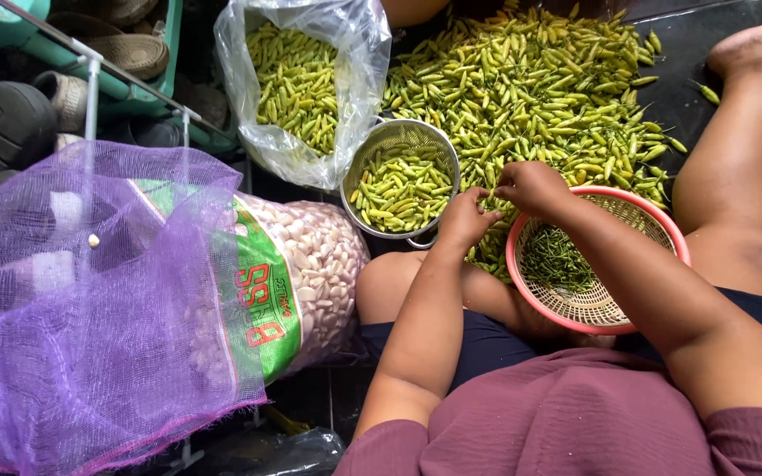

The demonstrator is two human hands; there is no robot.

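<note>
The largest thing before me is the heap of green chillies [540, 88] on the dark floor [716, 53]; it reaches from the top edge down to my hands. On the right my bare leg [743, 167] closes this side, and only a narrow strip of floor is free there. On the left lies a purple net sack [81, 326], and beside it a clear bag of peeled garlic [310, 273] with a green and red label. A clear plastic bag of chillies [297, 79] stands open above, touching the metal colander [403, 181], which is half full of chillies. So there is little room to move: my hands work in the gap between the colander and the pink basket [663, 234]. This basket rests on my lap and holds thin green stems.

My forearms come up from below and meet over the near edge of the heap. My left hand [465, 220] is beside the colander rim, my right hand [531, 187] just above the basket rim. The fingertips of both hands are pressed together on one small chilli [493, 209] between them. The chilli is mostly hidden, so I cannot tell which way its long axis points.
</note>
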